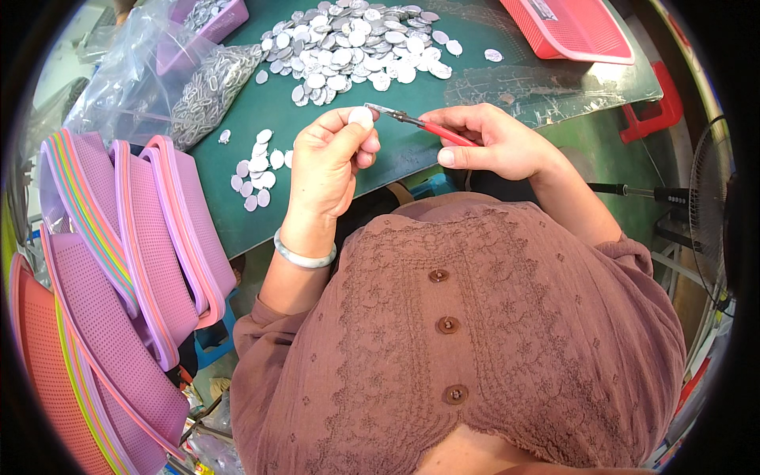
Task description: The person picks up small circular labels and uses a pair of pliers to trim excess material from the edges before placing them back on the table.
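Note:
My left hand (326, 158) is closed, pinching a round silver disc (361, 118) between thumb and fingers just above the table's near edge. In my right hand (503, 144) is a pair of red-handled pliers (448, 134), with the fingers wrapped round the grips. The metal jaws reach left to the top edge of the disc; whether they grip a small ring there is too small to tell. Beyond my hands lies a large pile of silver discs (356, 51). A smaller group of silver discs (258, 164) lies on the table left of my left hand.
A clear plastic bag (131, 87) with metal clips (215, 93) lies on the green table (237, 218) at the left. Behind it is a purple basket (226, 20). A red basket (566, 36) sits far right. Stacked plastic baskets (146, 229) stand near left; a fan (710, 206) is right.

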`<state>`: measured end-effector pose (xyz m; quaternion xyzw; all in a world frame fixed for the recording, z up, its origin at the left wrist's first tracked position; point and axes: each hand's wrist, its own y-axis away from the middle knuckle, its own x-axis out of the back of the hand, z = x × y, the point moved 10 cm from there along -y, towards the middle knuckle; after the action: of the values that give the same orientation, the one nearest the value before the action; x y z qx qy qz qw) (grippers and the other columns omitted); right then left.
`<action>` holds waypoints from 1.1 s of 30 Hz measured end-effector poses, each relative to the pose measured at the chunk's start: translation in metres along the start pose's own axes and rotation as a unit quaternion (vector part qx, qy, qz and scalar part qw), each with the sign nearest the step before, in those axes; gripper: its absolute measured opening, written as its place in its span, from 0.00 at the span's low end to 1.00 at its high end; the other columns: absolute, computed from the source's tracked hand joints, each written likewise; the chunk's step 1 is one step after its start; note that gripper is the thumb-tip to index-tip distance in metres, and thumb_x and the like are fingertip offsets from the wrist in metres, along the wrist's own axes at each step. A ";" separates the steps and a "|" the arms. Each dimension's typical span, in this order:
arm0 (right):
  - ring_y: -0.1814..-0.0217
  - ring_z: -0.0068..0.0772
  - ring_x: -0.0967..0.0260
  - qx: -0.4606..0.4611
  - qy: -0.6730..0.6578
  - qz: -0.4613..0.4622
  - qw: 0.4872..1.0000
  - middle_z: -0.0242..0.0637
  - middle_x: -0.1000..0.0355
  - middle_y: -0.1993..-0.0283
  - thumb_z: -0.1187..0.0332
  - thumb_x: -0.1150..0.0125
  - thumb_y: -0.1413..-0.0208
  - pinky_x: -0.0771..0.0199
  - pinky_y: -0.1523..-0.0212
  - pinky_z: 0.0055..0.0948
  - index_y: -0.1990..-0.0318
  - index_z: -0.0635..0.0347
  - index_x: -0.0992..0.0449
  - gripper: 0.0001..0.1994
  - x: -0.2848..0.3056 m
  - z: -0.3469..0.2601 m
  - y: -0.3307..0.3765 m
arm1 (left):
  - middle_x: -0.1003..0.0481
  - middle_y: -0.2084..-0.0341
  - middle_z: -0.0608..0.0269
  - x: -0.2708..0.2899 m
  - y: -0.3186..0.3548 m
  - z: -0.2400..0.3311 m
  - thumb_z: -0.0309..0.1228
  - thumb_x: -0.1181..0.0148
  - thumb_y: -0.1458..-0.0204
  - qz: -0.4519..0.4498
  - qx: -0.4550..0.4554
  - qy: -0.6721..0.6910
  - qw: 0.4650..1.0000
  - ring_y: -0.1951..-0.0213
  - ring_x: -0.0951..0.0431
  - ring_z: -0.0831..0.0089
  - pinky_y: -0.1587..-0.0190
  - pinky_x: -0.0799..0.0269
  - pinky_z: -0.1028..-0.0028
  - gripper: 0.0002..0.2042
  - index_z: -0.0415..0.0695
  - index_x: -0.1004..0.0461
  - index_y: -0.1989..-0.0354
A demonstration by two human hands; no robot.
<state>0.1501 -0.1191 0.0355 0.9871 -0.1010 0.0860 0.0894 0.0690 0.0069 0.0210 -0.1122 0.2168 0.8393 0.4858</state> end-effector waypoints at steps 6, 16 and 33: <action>0.67 0.16 0.43 -0.003 0.018 -0.002 1.000 0.24 0.36 0.68 0.60 0.38 0.49 0.41 0.65 0.18 0.46 0.68 0.33 0.26 0.000 -0.001 0.000 | 0.28 0.80 0.65 0.002 -0.002 -0.002 0.27 0.42 0.47 -0.014 -0.002 -0.009 1.000 0.80 0.32 0.82 0.77 0.37 0.84 0.07 0.36 0.26 0.65; 0.66 0.15 0.43 0.000 0.012 -0.002 1.000 0.24 0.35 0.67 0.61 0.38 0.49 0.39 0.63 0.18 0.46 0.67 0.33 0.25 -0.002 -0.001 0.000 | 0.30 0.82 0.65 0.000 -0.001 0.000 0.27 0.43 0.47 -0.006 -0.007 -0.026 1.000 0.81 0.35 0.81 0.77 0.38 0.83 0.06 0.35 0.26 0.66; 0.54 0.23 0.35 -0.030 -0.071 0.000 0.997 0.35 0.29 0.55 0.62 0.37 0.50 0.35 0.51 0.24 0.45 0.68 0.33 0.27 0.001 0.001 0.001 | 0.27 0.79 0.65 0.001 0.000 0.002 0.27 0.44 0.46 -0.021 -0.028 -0.009 0.999 0.78 0.30 0.81 0.74 0.35 0.83 0.08 0.36 0.26 0.62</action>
<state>0.1512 -0.1207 0.0352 0.9877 -0.1095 0.0131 0.1113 0.0690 0.0084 0.0220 -0.1228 0.1862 0.8357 0.5018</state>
